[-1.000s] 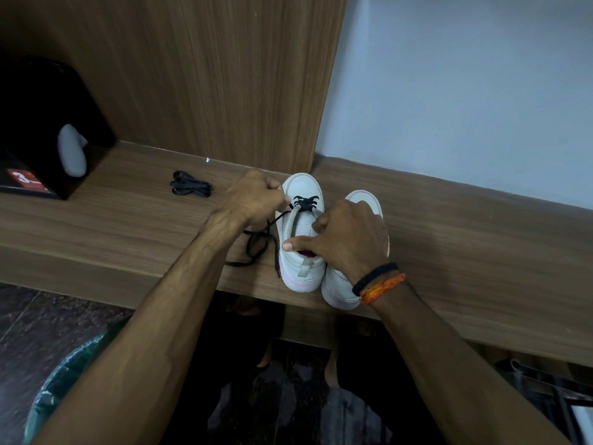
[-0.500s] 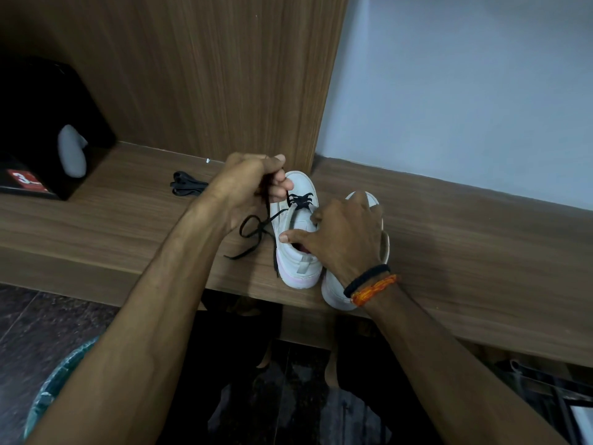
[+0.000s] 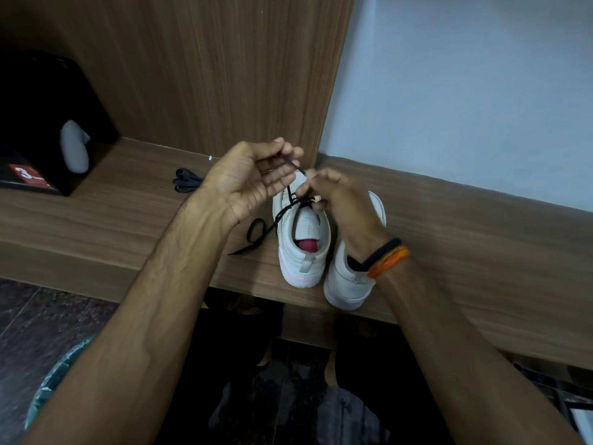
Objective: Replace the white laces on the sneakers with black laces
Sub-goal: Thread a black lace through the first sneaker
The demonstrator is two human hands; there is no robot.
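Note:
Two white sneakers stand side by side on a wooden shelf [image 3: 465, 239], heels toward me. The left sneaker [image 3: 303, 248] has a black lace [image 3: 256, 232] threaded through its front eyelets; one loose end trails on the shelf to its left. My left hand [image 3: 253, 178] is raised palm-up above the toe, thumb and fingers pinching the other lace end. My right hand [image 3: 340, 200] hovers over the front of the shoe, fingertips pinching the same lace near the eyelets. It partly hides the right sneaker [image 3: 349, 277]. A second black lace [image 3: 186, 183] lies bundled on the shelf to the left.
A black box [image 3: 41, 130] with a red label and a grey object [image 3: 75, 146] sits at the shelf's far left. A wooden panel [image 3: 208, 69] rises behind the shoes, a pale wall to its right. Dark floor and a green bag [image 3: 54, 377] lie below.
My left hand has lifted and turned palm-up, pulling the lace end up. My right hand has left the shoe's tongue and moved forward to pinch the lace near the toe.

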